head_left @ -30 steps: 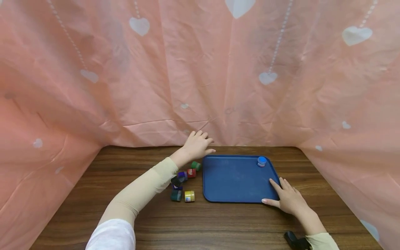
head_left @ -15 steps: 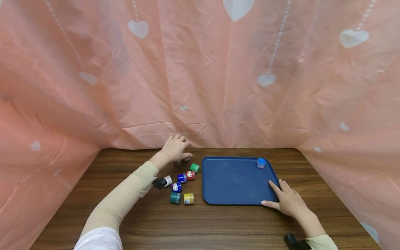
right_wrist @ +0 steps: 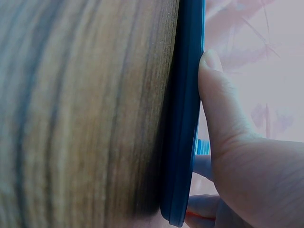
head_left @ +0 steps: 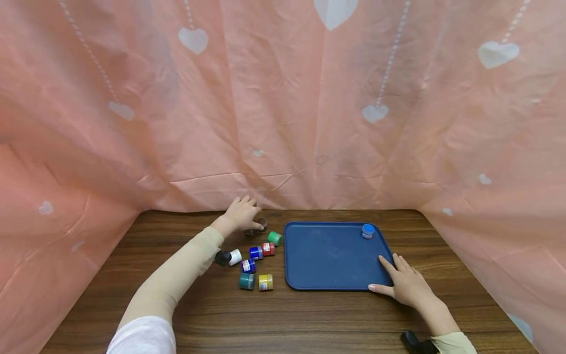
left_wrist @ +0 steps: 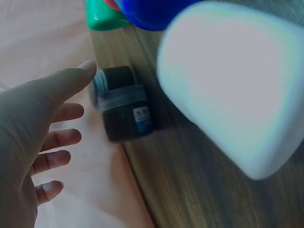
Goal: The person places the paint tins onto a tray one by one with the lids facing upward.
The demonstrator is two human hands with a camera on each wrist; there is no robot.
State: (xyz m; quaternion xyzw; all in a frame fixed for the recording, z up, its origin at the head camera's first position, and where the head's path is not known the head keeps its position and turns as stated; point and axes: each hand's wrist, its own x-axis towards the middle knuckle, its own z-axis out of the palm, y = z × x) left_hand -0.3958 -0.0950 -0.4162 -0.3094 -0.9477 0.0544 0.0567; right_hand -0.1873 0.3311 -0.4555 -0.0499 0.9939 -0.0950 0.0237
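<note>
Left grip (head_left: pixel 240 215): released; fingers loosely spread, thumb extended beside the dark jars. Whether they are touched cannot be told.
Dark jars (left_wrist: pixel 127 118): two, placed close together at far left of the table, partly covered by the hand in the head view.
Right grip (head_left: pixel 409 284): released; thumb rested on the tray's near rim, fingers laid at its right edge, by the near right corner.
Tray (head_left: pixel 333 260): blue, laid flat, right of the loose jars.
Blue-lidded jar (head_left: pixel 368 231): stood upright on the tray, far right corner.
Loose jars, far to near: green jar (head_left: pixel 274 239), red jar (head_left: pixel 268 249), two blue jars (head_left: pixel 256 252), white jar (head_left: pixel 235 257) to their left; teal jar (head_left: pixel 247 281) and yellow jar (head_left: pixel 266 282) nearest, both laid on their sides.
Table (head_left: pixel 309 319): brown, wood-grained.
Curtain (head_left: pixel 283 108): pink, heart-printed, hung behind the far edge and along both sides.
</note>
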